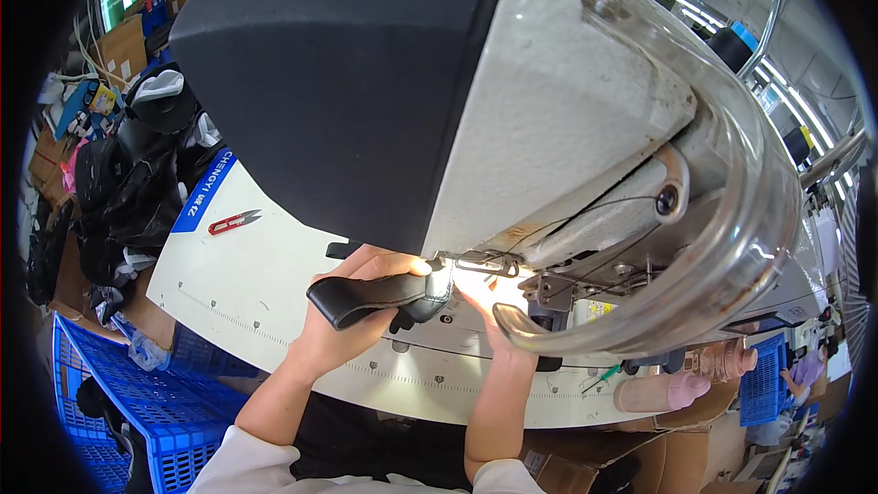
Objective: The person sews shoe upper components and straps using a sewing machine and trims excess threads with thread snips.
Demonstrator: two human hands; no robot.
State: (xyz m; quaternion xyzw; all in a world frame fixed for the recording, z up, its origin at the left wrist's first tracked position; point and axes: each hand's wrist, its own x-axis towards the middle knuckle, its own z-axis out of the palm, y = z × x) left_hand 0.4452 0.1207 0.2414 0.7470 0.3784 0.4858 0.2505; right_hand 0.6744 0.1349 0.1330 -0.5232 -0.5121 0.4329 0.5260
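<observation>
A black leather piece [370,297], folded into a strap-like loop, lies at the needle area of a large sewing machine [567,101]. My left hand [340,334] is closed on it from the left, its thumb and fingers near the lit stitching spot. My right hand [498,316] is just right of that spot, beside the leather. Lamp glare and the curved clear guard [732,265] partly hide its fingers, so their grip is unclear. Dark thread runs down the machine head towards the needle, which I cannot make out.
Red-handled thread snips [234,222] lie on the white table [219,274], left of the machine. Black items [137,174] pile up beyond the left edge, above a blue crate [137,402]. A pink-capped bottle [663,391] and a green-handled tool [604,375] lie front right.
</observation>
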